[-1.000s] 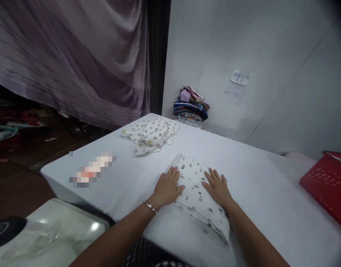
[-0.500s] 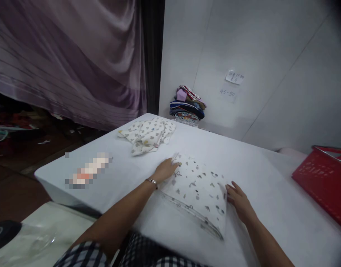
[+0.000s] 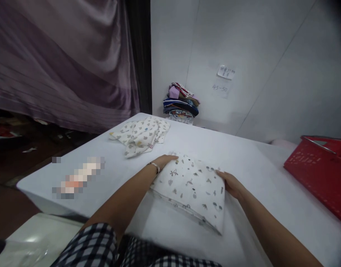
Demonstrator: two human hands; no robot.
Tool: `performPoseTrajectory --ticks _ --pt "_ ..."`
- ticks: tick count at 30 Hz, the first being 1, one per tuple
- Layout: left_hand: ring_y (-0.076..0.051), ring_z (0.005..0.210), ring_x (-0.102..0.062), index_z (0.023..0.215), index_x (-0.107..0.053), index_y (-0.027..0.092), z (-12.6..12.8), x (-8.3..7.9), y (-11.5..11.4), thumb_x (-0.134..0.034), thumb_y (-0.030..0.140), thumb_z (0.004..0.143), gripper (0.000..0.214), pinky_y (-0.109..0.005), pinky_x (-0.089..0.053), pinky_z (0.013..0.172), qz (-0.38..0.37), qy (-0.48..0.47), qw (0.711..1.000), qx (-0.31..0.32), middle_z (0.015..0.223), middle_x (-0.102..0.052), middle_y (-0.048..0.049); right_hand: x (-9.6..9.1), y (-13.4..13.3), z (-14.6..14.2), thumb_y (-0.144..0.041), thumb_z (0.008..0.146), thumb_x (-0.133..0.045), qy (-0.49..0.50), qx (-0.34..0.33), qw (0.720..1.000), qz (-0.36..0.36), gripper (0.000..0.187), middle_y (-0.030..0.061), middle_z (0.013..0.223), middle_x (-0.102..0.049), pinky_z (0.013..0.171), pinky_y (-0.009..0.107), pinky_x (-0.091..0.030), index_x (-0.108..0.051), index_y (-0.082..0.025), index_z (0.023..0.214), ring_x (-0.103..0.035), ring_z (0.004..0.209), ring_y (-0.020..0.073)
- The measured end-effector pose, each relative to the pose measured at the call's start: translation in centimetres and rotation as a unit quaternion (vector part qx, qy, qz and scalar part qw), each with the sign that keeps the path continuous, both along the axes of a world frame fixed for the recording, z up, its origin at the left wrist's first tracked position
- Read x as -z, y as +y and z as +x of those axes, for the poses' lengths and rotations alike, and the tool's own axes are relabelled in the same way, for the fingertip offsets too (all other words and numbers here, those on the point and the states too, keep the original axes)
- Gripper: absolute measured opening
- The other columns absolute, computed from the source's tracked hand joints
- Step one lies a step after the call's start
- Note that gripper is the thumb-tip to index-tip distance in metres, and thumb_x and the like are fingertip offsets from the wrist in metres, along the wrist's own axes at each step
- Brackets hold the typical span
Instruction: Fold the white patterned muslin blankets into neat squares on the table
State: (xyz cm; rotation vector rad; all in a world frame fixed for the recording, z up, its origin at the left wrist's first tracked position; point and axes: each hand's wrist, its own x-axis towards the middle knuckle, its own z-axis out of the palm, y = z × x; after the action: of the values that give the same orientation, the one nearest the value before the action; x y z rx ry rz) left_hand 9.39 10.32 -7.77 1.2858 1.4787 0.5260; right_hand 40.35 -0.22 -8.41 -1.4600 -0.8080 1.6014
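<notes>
A folded white cloth (image 3: 191, 189) printed with small grey leaves, mushrooms and rainbows lies on the white table (image 3: 187, 139) in front of me. My left hand (image 3: 163, 162) grips its far left side, with the thumb on top and the other fingers mostly hidden. On the right edge, my right hand (image 3: 230, 182) holds the cloth with its thumb over the top and its fingers behind the edge. A loose, crumpled white cloth (image 3: 144, 135) with grey and yellow prints lies farther back on the left.
A red basket (image 3: 317, 172) with a metal handle stands at the right. Several folded fabrics form a stack (image 3: 181, 104) by the wall, below paper notes (image 3: 226, 72). A pixelated item (image 3: 78, 178) lies on the left of the table. A purple curtain (image 3: 75, 63) hangs behind.
My right hand has moved from beside the cloth onto its right edge and closed on it. My left hand stays at the far left side. The camera view has shifted slightly.
</notes>
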Motion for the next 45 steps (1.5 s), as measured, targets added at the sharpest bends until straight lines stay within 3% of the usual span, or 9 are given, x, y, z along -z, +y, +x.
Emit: performPoseTrajectory --ticks 11,16,22,27,29,32,37,40,45 --pt "-0.022 0.102 -0.06 0.098 -0.06 0.018 -0.4 -1.4 -0.7 -0.057 0.049 0.071 0.041 -0.033 -0.052 0.079 -0.179 -0.202 0.96 0.069 0.109 -0.065 -0.0073 -0.7 -0.1 -0.6 -0.024 0.07 -0.067 0.029 0.016 0.998 0.058 0.033 0.0095 0.097 -0.067 0.076 0.034 -0.053 -0.056 -0.017 0.1 -0.064 0.085 0.022" --pt "-0.024 0.098 -0.061 0.094 -0.061 0.014 -0.9 -2.6 -0.2 -0.063 0.037 0.068 0.034 -0.035 -0.051 0.083 -0.184 -0.254 0.949 0.043 0.1 -0.068 -0.0099 -2.2 0.3 0.0 -0.02 0.066 -0.068 0.035 0.007 0.997 0.068 0.042 0.0113 0.1 -0.066 0.077 0.036 -0.052 -0.055 -0.016 0.106 -0.064 0.086 0.0238" --pt "-0.023 0.093 -0.061 0.097 -0.061 0.009 -1.4 -10.2 1.1 -0.067 0.017 0.059 0.039 -0.037 -0.045 0.09 0.078 -0.252 0.96 0.093 0.096 -0.067 -0.01 -9.1 3.5 2.4 -0.012 0.055 -0.072 -0.017 0.051 0.978 0.201 0.068 0.0069 0.104 -0.064 0.075 0.033 -0.052 -0.049 -0.021 0.119 -0.063 0.087 0.0204" --pt "-0.021 0.098 -0.057 0.107 -0.055 0.014 -1.2 -15.5 0.8 -0.069 0.018 0.06 0.049 -0.04 -0.044 0.09 0.378 -0.179 0.898 0.133 0.107 -0.063 -0.0062 -14.9 4.9 4.4 -0.021 0.054 -0.078 -0.177 0.066 0.882 0.432 0.064 0.0024 0.1 -0.065 0.078 0.031 -0.051 -0.056 -0.022 0.114 -0.061 0.088 0.0181" --pt "-0.021 0.104 -0.054 0.108 -0.054 0.016 -1.5 -14.4 -0.3 -0.065 0.021 0.067 0.042 -0.04 -0.042 0.092 0.472 -0.114 0.864 0.133 0.113 -0.06 -0.0075 -14.0 3.7 4.5 -0.028 0.06 -0.076 -0.277 0.065 0.826 0.486 0.051 0.0022 0.099 -0.065 0.08 0.033 -0.051 -0.06 -0.022 0.108 -0.061 0.088 0.0186" --pt "-0.021 0.115 -0.047 0.098 -0.056 0.018 -2.7 -8.6 -2.9 -0.06 0.02 0.073 0.025 -0.04 -0.036 0.098 0.574 -0.004 0.802 0.168 0.12 -0.055 -0.0092 -8.5 0.6 4.2 -0.034 0.072 -0.067 -0.409 0.013 0.745 0.527 0.036 0.0058 0.109 -0.061 0.091 0.039 -0.045 -0.061 -0.023 0.105 -0.057 0.101 0.0225" --pt "-0.021 0.12 -0.042 0.092 -0.057 0.021 -4.6 2.0 -7.9 -0.052 0.012 0.075 0.019 -0.038 -0.036 0.097 0.504 0.15 0.795 0.302 0.123 -0.055 -0.0058 3.2 -4.7 4.0 -0.039 0.084 -0.05 -0.432 -0.157 0.703 0.543 0.028 0.0092 0.108 -0.062 0.089 0.042 -0.047 -0.057 -0.024 0.107 -0.053 0.11 0.0246" --pt "-0.02 0.125 -0.037 0.095 -0.057 0.022 -4.9 3.7 -9.3 -0.046 0.007 0.075 0.027 -0.038 -0.034 0.098 0.476 0.191 0.796 0.32 0.128 -0.052 -0.0034 5.9 -6.2 4.3 -0.035 0.085 -0.049 -0.461 -0.187 0.694 0.52 0.029 0.0091 0.116 -0.059 0.093 0.044 -0.044 -0.055 -0.023 0.111 -0.047 0.117 0.0248" --pt "-0.019 0.13 -0.03 0.105 -0.057 0.022 -5.5 2.9 -9.6 -0.041 0.002 0.074 0.041 -0.04 -0.032 0.102 0.466 0.202 0.792 0.338 0.135 -0.045 -0.0024 5.5 -6.9 4.7 -0.029 0.084 -0.049 -0.477 -0.203 0.691 0.504 0.033 0.0076 0.124 -0.054 0.098 0.046 -0.039 -0.052 -0.023 0.117 -0.039 0.124 0.025"
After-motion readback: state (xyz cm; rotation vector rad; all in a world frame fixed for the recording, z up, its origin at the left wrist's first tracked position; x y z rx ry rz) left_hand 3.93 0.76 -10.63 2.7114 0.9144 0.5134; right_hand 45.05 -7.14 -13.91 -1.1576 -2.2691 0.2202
